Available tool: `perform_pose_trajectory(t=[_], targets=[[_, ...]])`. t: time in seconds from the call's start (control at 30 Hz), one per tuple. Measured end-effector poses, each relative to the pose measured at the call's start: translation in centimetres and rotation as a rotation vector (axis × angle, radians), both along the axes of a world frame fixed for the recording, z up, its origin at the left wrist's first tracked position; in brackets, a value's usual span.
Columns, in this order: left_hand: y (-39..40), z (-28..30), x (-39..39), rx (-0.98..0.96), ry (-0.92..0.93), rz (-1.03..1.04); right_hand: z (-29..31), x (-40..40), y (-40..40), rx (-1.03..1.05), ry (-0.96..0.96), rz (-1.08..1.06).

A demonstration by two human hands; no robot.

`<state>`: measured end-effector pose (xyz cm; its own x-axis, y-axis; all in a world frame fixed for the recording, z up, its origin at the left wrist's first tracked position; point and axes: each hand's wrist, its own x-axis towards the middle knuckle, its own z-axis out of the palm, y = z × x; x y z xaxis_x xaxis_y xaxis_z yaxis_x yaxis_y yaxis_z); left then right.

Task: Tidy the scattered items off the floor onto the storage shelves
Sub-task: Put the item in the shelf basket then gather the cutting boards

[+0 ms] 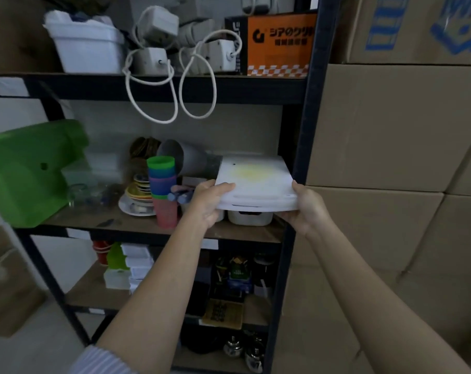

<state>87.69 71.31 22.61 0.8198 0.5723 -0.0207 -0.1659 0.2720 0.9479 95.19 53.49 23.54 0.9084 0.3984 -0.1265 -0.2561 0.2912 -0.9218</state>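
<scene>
A white cutting board (254,182) with a yellow stain lay flat over a white container (249,217) on the middle shelf (137,225) of the dark storage rack. The left hand (208,202) had its grip on the board's left edge and the right hand (307,209) on its right corner. Stacked coloured cups (162,190) stood just beside, with plates (137,193) behind them.

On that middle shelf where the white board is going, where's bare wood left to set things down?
Both hands, left hand and right hand, hold the white board over a white tub. Bare wood on the middle shelf shows along the front edge, between the green bin and the stacked cups. Behind, plates and a grey funnel crowd it.
</scene>
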Motion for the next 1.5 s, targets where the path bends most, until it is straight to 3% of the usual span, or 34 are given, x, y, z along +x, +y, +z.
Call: perform_pose_trajectory(t=[0.33, 0.4, 0.53, 0.7, 0.83, 1.1, 1.23, 1.37, 1.5], targets=[[6.7, -0.5, 8.9, 0.123, 0.216, -0.067, -2.6, 4.3, 7.8, 0.256, 0.170, -0.178], [7.5, -1.4, 10.5, 0.203, 0.279, -0.087, -3.2, 5.3, 9.7, 0.156, 0.125, -0.267], [8.1, -2.1, 12.1, 0.392, 0.310, -0.135, -5.1, 6.8, 12.5, -0.252, -0.085, -0.541], [9.2, -3.0, 13.9, 0.615, 0.330, -0.174, -5.7, 9.0, 13.0, -0.326, -0.220, -0.569], [10.2, -3.0, 14.5, 0.633, 0.351, -0.167, -6.7, 9.5, 14.2, -0.554, -0.413, -0.659], [11.7, -3.4, 13.9, 0.731, 0.353, -0.612, -7.6, 10.5, 15.0, -0.696, -0.494, -0.732], [12.3, -4.3, 14.4, 0.802, 0.409, -0.612, -7.9, 10.8, 14.4, -0.812, -0.585, -0.693], [11.2, -3.4, 14.4, 0.995, 0.543, -0.612, -7.6, 11.5, 13.8, -0.782, -0.517, -0.688], [10.9, -3.3, 14.8, 0.986, 0.601, -0.604, -8.0, 12.1, 13.5, -0.800, -0.547, -0.667]])
